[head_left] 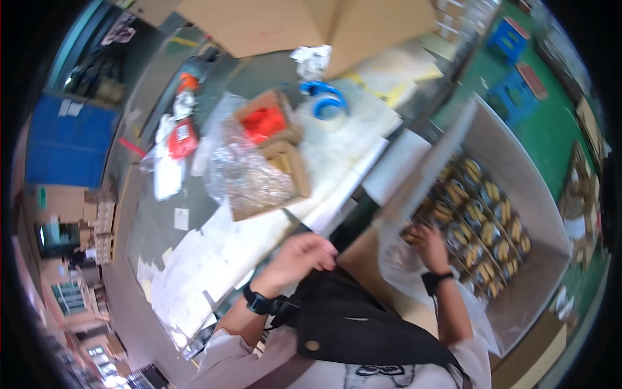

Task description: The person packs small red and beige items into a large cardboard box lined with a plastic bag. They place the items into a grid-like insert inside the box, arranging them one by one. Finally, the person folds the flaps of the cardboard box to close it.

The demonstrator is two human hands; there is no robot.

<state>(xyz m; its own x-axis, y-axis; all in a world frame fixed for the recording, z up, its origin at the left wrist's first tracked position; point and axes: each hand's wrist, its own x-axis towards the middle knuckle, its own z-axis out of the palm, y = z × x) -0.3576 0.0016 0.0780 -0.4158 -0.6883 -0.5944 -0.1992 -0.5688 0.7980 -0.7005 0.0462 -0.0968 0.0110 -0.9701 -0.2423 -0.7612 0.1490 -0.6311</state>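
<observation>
My right hand point(431, 247) reaches over the near left edge of a large lined carton point(551, 214), fingers closed on a small brass-coloured part point(411, 236). Beside it, several metal parts point(475, 214) with yellow-brown bands and silvery rounded ends stand in rows between thin dividers. My left hand point(301, 259) hovers in front of my dark apron point(350, 324), apart from the carton, its fingers curled; whether anything is inside them is hidden. Clear plastic lining point(395, 256) hangs over the carton's edge beside my right wrist.
On the worktable point(194, 266) stand small cardboard boxes point(301, 172) with red and clear plastic wrapping. A tape roll in a blue dispenser point(330, 107) lies behind them. A big cardboard box point(363, 32) is at the back. Blue stools point(512, 94) stand on the green floor.
</observation>
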